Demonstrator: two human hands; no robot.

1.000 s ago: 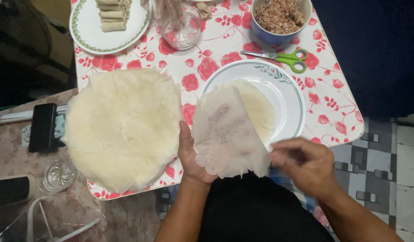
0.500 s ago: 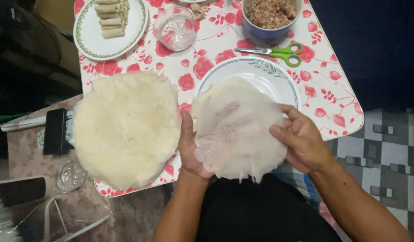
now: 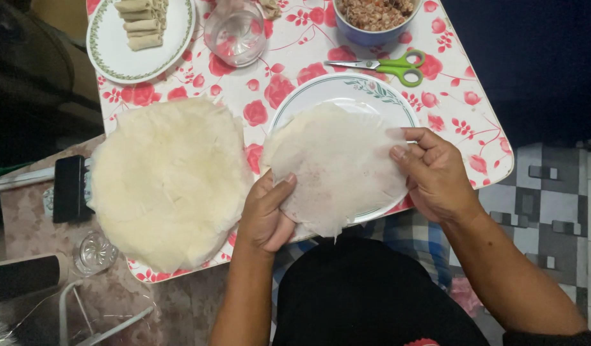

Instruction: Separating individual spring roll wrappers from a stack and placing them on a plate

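Since the earlier frame, I see the thin round wrapper sheet has been spread out flat over the white plate, where before it hung folded between the hands. Left of my left hand lies the big stack of wrappers on the rose-patterned table. My left thumb and fingers pinch the sheet's near edge, my right hand curls its fingers onto its right edge; beyond them lie green-handled scissors.
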